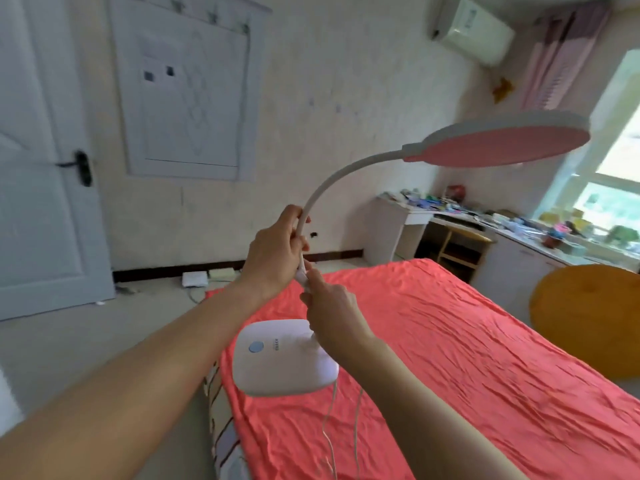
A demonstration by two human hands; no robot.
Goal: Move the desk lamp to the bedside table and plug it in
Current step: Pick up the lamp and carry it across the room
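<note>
Door (41,168) at far left, closed; floor (114,327) below it bare apart from some flat white items near the skirting. No bedside table in view, no socket visible either, so the destination can't be judged from here.

Left hand (273,258) comes in from lower left, fingers clenched around the lamp's gooseneck (332,181) at its lower stretch. Right hand (332,313) sits just below it, fingers wrapped on the bottom of the stem where it meets the base (282,358). Both grips look firm. The desk lamp is airborne, carried over the near corner of the bed (450,341) with its red sheet, not resting on anything.

Risks, as judgement:
- Cord (329,427) hangs loose under the base in a couple of strands, plug end out of frame. It could snag on the bed edge or get stepped on, yanking the lamp.
- Both hands are low on a flexible neck; lamp head (502,140) sticks far out to the right and up, so it may sway or droop, or clip a wall or furniture on a turn.
- Base is the heavy part; if the right hand lets go to catch the cord, the left alone on the thin neck may slip.

Further right: cluttered desk (485,223) under the window (616,188), yellow round chair (588,317) beside the bed, both well clear of the lamp.
</note>
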